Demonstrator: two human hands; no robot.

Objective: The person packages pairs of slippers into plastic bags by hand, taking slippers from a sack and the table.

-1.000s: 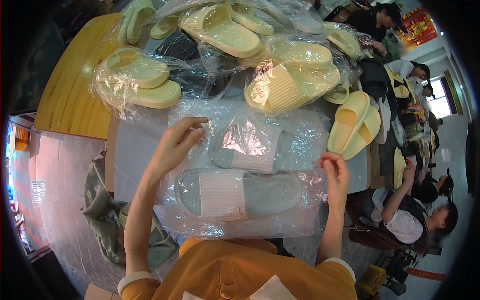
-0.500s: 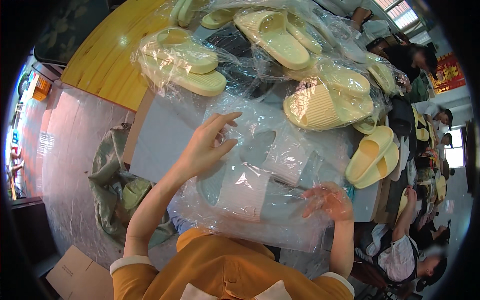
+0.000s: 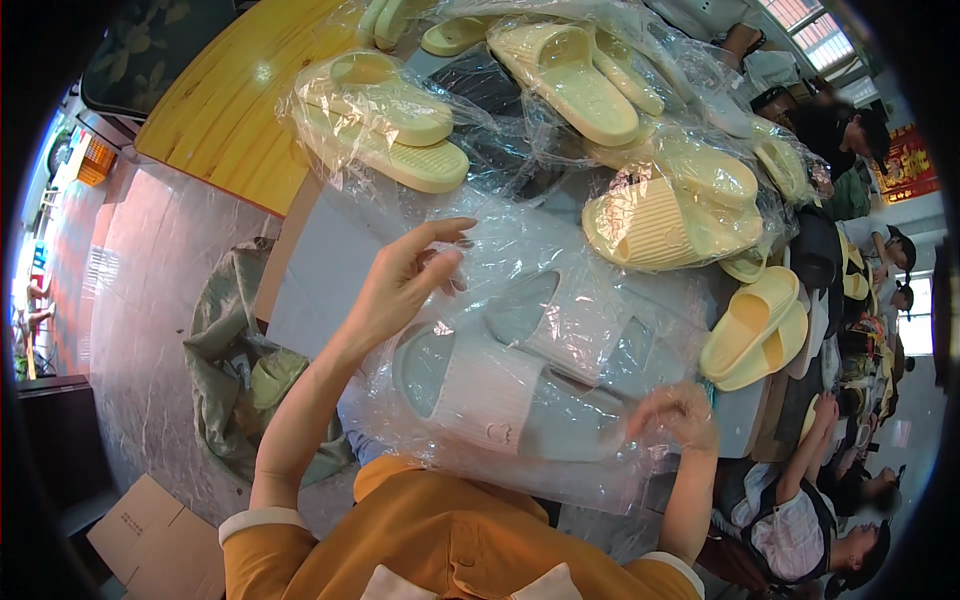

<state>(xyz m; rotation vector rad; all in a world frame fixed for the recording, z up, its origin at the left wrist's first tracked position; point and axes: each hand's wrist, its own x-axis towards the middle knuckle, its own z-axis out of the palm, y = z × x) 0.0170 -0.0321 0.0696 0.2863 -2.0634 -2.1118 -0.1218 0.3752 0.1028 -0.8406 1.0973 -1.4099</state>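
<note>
- The left hand (image 3: 405, 285) is raised above the table (image 3: 320, 265), fingers spread and slightly curled, thumb and fingertips pinching the upper edge of a clear plastic bag (image 3: 530, 300).
- The right hand (image 3: 680, 415), at about 4 o'clock from the left one, is half closed inside or against the same bag's lower right end; the wrinkled film blurs it, so I cannot tell exactly how tight the grasp is.
- Inside that bag lies a pair of pale grey-green slippers (image 3: 500, 385), side by side, between the two hands and just above the person's orange shirt (image 3: 430, 540).
- At 12 o'clock from the left hand sits a bagged pair of yellow slippers (image 3: 390, 120), stacked one on the other, well apart from the hand.
- At 2 o'clock lies another bagged yellow pair (image 3: 670, 210), one slipper sole-up showing ribs.
- At 3 o'clock from the right hand, an unbagged yellow pair (image 3: 750, 330) stands near the table's edge.
- A wooden tabletop (image 3: 215, 105) shows at 11 o'clock.
- At 8 o'clock, on the floor, lies a green sack (image 3: 225, 340), with a cardboard box (image 3: 150, 535) lower down.
- Other people (image 3: 810, 510) sit at the right rim.
</note>
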